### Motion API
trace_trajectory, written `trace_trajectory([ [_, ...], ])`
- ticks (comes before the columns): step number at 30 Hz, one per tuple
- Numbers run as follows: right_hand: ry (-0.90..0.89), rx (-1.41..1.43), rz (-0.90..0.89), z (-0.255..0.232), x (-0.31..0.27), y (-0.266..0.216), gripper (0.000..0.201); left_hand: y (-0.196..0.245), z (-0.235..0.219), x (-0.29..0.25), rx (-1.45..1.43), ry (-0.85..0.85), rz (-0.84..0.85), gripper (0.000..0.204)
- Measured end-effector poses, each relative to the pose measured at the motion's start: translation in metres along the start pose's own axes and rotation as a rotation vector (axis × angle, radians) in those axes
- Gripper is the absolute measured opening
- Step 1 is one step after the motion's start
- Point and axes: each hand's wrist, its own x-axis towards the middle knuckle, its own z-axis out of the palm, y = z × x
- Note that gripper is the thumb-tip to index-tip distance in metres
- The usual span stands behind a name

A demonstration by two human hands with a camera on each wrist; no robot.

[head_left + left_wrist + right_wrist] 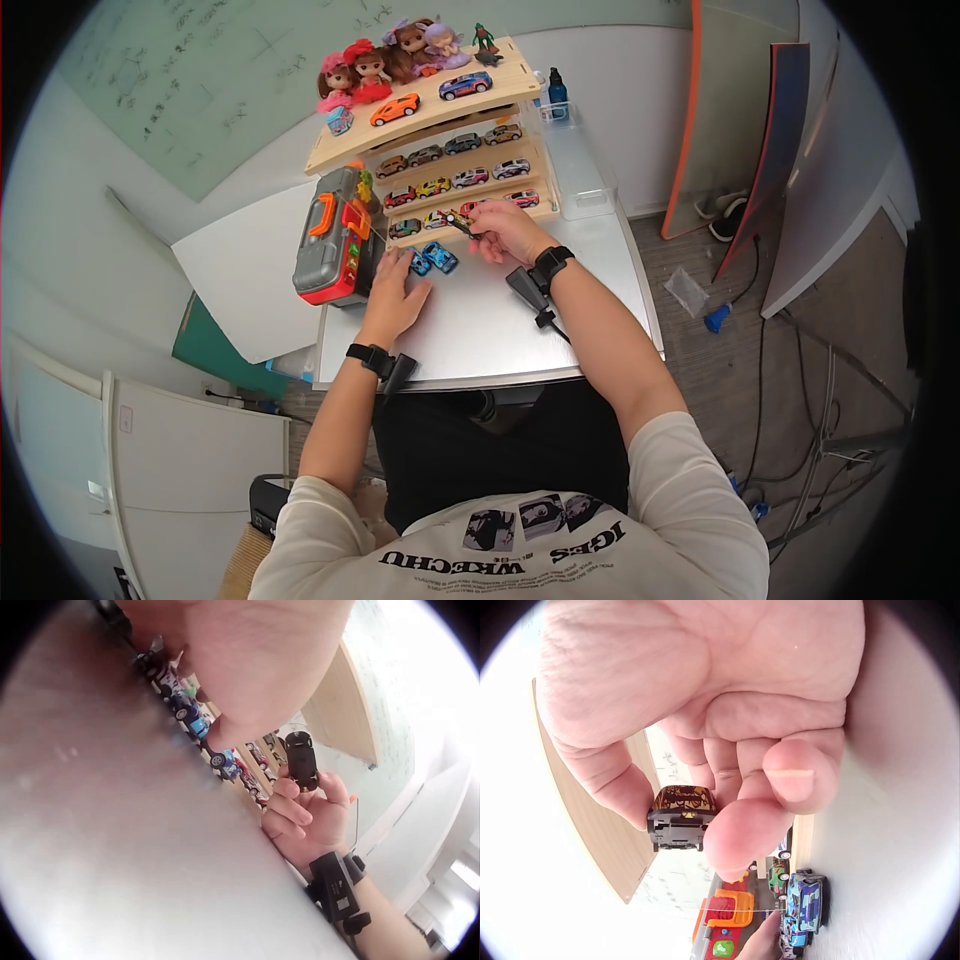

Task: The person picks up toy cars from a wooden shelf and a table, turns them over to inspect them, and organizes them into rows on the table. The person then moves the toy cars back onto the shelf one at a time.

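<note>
My right hand (508, 232) is raised above the table in front of the rack's lowest shelf. Thumb and fingers pinch a toy car (681, 814) by its sides; its black underside (302, 761) faces the left wrist view, and its body looks gold with dark patterning. The left hand (395, 295) lies low at the table, fingers extended, beside two blue toy cars (440, 257) that stand close together. In the left wrist view its thumb (220, 735) comes right up to the blue cars; its other fingertips are partly hidden there.
A wooden tiered rack (525, 75) holds rows of toy cars, with an orange car (395, 109), a blue car (466, 85) and several dolls (370, 70) on top. Left stands a grey-and-orange toolbox (325, 240); back right, a clear plastic bin (587, 205). The white table (480, 350) has edges near the body.
</note>
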Motion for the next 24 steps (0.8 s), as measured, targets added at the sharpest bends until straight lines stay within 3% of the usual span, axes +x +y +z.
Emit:
trace_trajectory([
  [6, 0.017, -0.009, -0.002, 0.000, 0.000, 0.002, 0.012, 0.001, 0.008, -0.001, -0.078, 0.074, 0.015, 0.063],
  [14, -0.014, 0.012, 0.007, -0.003, 0.005, 0.003, 0.010, 0.006, 0.000, -0.004, -0.204, 0.179, 0.072, 0.046],
  [24, -0.029, 0.029, 0.017, -0.005, 0.006, 0.005, 0.009, 0.004, 0.007, -0.002, -0.113, 0.150, 0.011, 0.057],
])
